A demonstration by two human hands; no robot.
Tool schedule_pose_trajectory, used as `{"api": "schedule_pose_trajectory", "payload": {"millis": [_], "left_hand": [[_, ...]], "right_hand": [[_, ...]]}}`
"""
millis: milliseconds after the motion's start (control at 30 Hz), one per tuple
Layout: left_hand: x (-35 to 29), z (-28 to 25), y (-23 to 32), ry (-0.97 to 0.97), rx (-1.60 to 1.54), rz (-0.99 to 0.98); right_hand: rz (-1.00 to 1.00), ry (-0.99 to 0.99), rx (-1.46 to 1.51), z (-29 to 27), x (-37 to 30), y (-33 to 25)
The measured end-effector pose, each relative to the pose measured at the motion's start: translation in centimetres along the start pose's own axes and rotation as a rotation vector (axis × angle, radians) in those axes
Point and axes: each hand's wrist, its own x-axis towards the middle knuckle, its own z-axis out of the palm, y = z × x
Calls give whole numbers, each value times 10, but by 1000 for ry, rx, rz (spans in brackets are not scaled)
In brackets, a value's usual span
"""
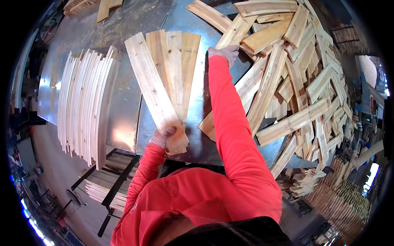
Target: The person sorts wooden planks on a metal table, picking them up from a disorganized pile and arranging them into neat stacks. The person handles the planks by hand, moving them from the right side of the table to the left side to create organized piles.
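While hands point(163, 137) touch planks point(151, 78) (knotty), boards point(293, 121) lie heaped.

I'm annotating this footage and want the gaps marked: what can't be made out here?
All in the head view:
1. Most fingers of the left hand in a thin whitish glove: hidden by the fanned, flat, pale wooden boards.
2. Lower layers of the jumbled heap of brown-and-cream wooden boards: covered by upper ones.
3. Stack of pale wooden boards below: partly behind black metal bars.
4. Thin brown wooden pieces, top left: cut off by the edge.
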Motion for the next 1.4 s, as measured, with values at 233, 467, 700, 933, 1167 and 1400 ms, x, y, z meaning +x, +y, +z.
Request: {"api": "schedule_pose_trajectory", "payload": {"millis": [233, 467, 700, 933, 1167, 1400], "left_hand": [[-22, -10, 31, -12, 14, 166], [-89, -18, 83, 434, 965, -31], [-68, -11, 63, 647, 1351, -40], [-64, -36, 72, 268, 1053, -74], [-64, -42, 35, -257, -2, 246], [-52, -131, -12, 40, -230, 26]], "right_hand": [[-366, -66, -196, -96, -146, 154], [-33, -530, -298, -97, -191, 231], [-46, -630, -177, -109, -203, 249], [-822, 86, -3, -80, -201, 237], [-191, -1075, 1278, 21, -234, 148], [-283, -981, 754, 74, -327, 82]]}}
